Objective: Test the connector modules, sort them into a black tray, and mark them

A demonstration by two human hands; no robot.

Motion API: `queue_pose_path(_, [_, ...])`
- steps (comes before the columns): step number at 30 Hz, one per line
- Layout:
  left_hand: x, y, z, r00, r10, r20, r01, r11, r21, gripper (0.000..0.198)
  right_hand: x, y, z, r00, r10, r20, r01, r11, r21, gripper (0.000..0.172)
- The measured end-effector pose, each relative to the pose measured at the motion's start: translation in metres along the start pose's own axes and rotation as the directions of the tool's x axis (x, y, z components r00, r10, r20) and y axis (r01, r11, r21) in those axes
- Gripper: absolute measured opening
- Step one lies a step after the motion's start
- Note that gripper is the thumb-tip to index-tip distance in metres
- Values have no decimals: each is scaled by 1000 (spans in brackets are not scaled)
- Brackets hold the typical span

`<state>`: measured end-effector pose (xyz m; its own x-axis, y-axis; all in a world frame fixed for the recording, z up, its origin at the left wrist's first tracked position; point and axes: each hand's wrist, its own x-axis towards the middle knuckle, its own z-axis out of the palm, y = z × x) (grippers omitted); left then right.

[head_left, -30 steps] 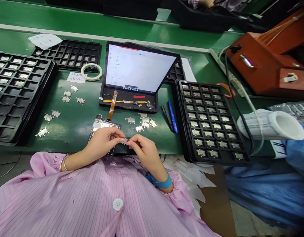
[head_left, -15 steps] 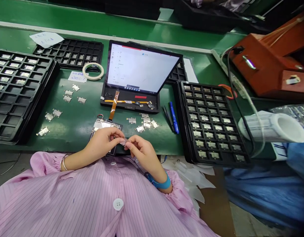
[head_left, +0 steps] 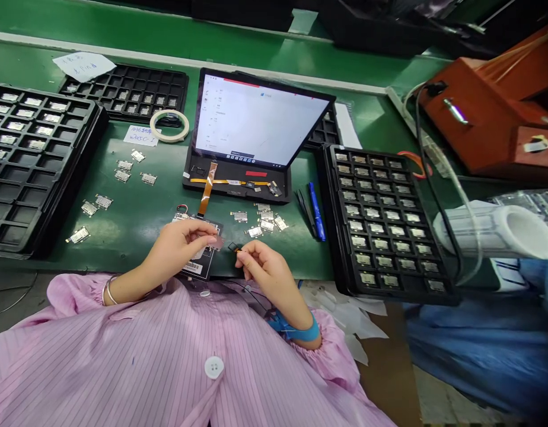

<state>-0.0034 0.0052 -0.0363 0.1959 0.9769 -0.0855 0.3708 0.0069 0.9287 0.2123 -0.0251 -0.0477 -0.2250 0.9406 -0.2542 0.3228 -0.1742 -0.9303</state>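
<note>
While a tilted screen (head_left: 263,118) is glowing at the far middle of the bench, a black tray (head_left: 410,281) on the right is holding silvery modules in row after row of pockets. On the left, a stack of trays (head_left: 27,203) is carrying similar modules in its far pockets, and beyond it a second tray (head_left: 165,80) is bearing small metal pieces, with a paper slip (head_left: 83,67) lapping over its far left corner. Loose modules (head_left: 264,218) are lying on the green table (head_left: 131,228) between, and tweezers (head_left: 305,213) are resting beside a blue pen (head_left: 317,212) near the right tray. At the near edge, the left hand (head_left: 180,246) is pinching a small pinkish plate (head_left: 217,244) between thumb and fingers, holding it over the right side of a black board (head_left: 197,267). An orange ribbon cable (head_left: 207,188) is running from that board toward the screen. Just to the right, the right hand (head_left: 263,264) is gripping a little black piece (head_left: 233,247) at its fingertips, its other fingers curling underneath; the two held pieces are sitting apart.
</note>
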Motion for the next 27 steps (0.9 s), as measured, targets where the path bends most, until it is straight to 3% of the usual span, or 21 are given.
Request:
queue_pose_path(3, [1, 2, 0, 1000, 2, -7, -2, 999, -44, 13, -1, 0, -1, 997, 11, -72, -3, 994, 108, 24])
queue_pose_path(5, [0, 3, 2, 999, 53, -4, -53, 998, 34, 8, -2, -4, 3, 992, -3, -128, 31, 975, 219, 24])
queue_pose_path(8, [-2, 2, 9, 981, 186, 55, -193, 961, 199, 6, -2, -9, 13, 993, -28, -111, 66, 934, 350, 24])
queue_pose_path(11, [-3, -3, 12, 964, 245, 103, -264, 928, 263, 11, -2, -10, 18, 993, -27, -111, 68, 921, 383, 23])
queue_pose_path(13, [-4, -8, 9, 958, 273, 90, -288, 915, 282, 15, -1, -5, 15, 978, -32, -207, 103, 934, 341, 22])
queue_pose_path(15, [-6, -12, 1, 945, 324, 45, -320, 889, 328, 20, -1, 3, 4, 913, -53, -405, 157, 961, 228, 21])
queue_pose_path(17, [-8, -15, -12, 936, 351, -13, -318, 862, 395, 21, -1, 15, -11, 785, -87, -614, 162, 984, 68, 22])
queue_pose_path(19, [-11, -17, -30, 939, 335, -83, -260, 845, 468, 19, -2, 28, -29, 677, -111, -728, 96, 993, -62, 25])
queue_pose_path(20, [-12, -17, -39, 940, 317, -128, -214, 838, 502, 19, -3, 34, -37, 654, -110, -748, 59, 994, -94, 26])
queue_pose_path(24, [-10, -19, -82, 905, 211, -369, 61, 795, 604, 22, -5, 53, -58, 666, -57, -744, -37, 993, -109, 28])
queue_pose_path(27, [-7, -20, -116, 869, 78, -488, 299, 704, 644, 29, -1, 56, -58, 600, -70, -797, -51, 991, -125, 23])
